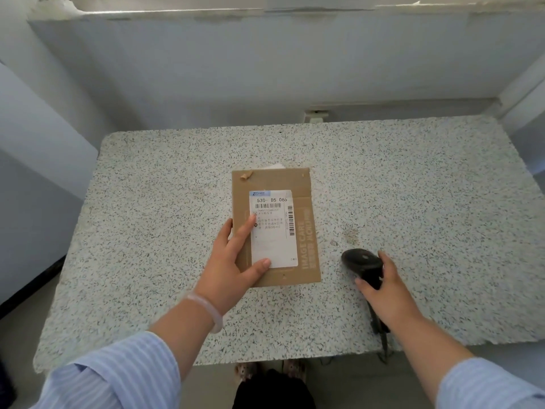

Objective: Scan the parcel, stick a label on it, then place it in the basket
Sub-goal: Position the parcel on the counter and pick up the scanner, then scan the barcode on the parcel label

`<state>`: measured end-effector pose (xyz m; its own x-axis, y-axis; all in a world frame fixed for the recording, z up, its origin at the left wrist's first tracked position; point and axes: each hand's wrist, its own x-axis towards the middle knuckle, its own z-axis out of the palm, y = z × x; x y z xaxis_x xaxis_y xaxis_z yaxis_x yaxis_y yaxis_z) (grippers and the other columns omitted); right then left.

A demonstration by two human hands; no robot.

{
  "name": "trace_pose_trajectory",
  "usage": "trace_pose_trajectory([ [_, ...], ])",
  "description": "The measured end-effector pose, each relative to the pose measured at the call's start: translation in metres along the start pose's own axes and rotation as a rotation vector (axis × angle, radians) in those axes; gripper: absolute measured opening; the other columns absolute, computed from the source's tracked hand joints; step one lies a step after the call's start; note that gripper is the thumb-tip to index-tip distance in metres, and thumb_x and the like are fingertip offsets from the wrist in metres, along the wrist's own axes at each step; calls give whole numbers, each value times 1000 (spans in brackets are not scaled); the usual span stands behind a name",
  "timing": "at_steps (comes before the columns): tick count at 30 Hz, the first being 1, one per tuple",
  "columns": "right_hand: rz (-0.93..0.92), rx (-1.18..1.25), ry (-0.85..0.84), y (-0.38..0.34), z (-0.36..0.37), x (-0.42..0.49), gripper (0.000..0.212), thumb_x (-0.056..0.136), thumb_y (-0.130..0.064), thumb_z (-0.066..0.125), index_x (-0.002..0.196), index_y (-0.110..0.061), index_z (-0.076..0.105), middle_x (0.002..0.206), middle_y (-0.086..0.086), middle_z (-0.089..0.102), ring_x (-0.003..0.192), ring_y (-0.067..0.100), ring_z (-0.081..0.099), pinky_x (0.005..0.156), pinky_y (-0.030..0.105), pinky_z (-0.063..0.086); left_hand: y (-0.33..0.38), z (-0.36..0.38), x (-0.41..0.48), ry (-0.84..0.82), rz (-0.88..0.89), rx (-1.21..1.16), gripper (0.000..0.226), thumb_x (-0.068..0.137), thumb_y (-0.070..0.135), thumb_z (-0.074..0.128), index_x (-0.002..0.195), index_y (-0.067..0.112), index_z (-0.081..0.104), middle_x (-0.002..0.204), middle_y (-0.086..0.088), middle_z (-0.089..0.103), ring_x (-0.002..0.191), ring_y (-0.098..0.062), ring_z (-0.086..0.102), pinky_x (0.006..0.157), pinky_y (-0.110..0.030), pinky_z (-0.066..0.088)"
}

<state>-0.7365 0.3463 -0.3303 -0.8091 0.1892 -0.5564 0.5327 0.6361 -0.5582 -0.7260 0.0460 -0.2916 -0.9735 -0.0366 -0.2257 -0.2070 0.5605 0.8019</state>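
Item: parcel (275, 228), flat brown cardboard, lying face up near the middle of the speckled worktop (147, 202), its long axis running away from me; printed on the card along its right edge, white lettering reads "IMAGE CARE". Attached: white shipping label (272, 228) covering most of the top face, headed "530- D5 065", one barcode across beneath that line, a second barcode running down the label's right side; smaller print too fine to read. A scrap of white paper (277, 166) shows past the far edge. My left hand (233, 261) lies flat on the parcel's near-left corner, fingers (246, 231) spread and pressing, gripping nothing. Just right of the parcel, apart from it: black handheld scanner (361, 261), head toward the parcel, handle toward me. My right hand (380, 287) is wrapped round its handle, fingers closed on it, scanner resting on the worktop. The barcodes lie up and left of the scanner head; I judge scanning not yet done. No basket in view
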Motion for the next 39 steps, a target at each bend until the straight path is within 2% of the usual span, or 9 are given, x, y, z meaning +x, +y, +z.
trace_pose_trajectory([
  [4,-29,20,-1,-2,5,5,84,93,-24,60,152,-38,2,147,9,43,123,32,51,96,42,44,-6,5,-3,9,-13,16,79,79,43,68,135,65,16,156,5,11,138,-19,25,112,-43,33],
  [6,-37,-9,-6,-2,5,5,81,94,-26,57,151,-40,1,137,12,52,102,31,60,80,36,48,-6,7,-4,14,-12,29,78,80,43,67,134,66,16,157,4,11,138,-19,25,113,-42,32],
  [8,-65,-25,0,-4,5,3,75,95,-28,55,149,-40,5,127,12,58,87,26,60,71,33,46,-4,8,-4,20,-15,44,79,80,42,67,134,66,15,157,4,11,138,-18,25,112,-39,31],
  [17,-344,79,153,-61,-17,-28,62,94,-31,56,138,-43,14,107,7,57,72,17,61,53,26,45,18,2,-5,51,8,21,78,81,40,68,135,63,17,157,2,11,140,-17,22,111,-32,26],
  [19,-411,95,171,-76,-22,-41,60,94,-33,56,138,-41,15,106,5,56,74,17,61,55,27,47,24,0,-5,52,23,21,77,81,40,68,134,65,17,157,1,10,141,-18,20,113,-34,25],
  [23,-567,130,229,-103,-32,-70,57,94,-32,55,137,-38,18,113,-2,55,87,19,62,69,37,54,38,-4,-7,55,32,33,77,82,40,67,135,63,16,157,1,9,140,-18,22,108,-30,25],
  [28,-690,142,248,-125,-37,-106,58,91,-35,58,135,-39,21,111,-8,55,88,15,64,70,32,56,51,-5,-12,58,56,13,79,82,38,68,134,64,15,157,3,8,140,-18,21,112,-34,26],
  [32,-705,212,205,-134,-32,-124,58,89,-36,62,133,-45,25,114,-11,55,89,18,66,70,42,59,56,-2,-15,65,62,4,78,81,38,68,133,65,15,158,1,7,141,-19,20,113,-36,27],
  [39,-678,266,178,-138,-23,-139,53,88,-37,62,127,-51,28,111,-15,56,87,22,67,71,44,59,56,1,-17,67,68,-18,76,81,39,69,129,66,17,158,0,7,141,-20,21,112,-36,29],
])
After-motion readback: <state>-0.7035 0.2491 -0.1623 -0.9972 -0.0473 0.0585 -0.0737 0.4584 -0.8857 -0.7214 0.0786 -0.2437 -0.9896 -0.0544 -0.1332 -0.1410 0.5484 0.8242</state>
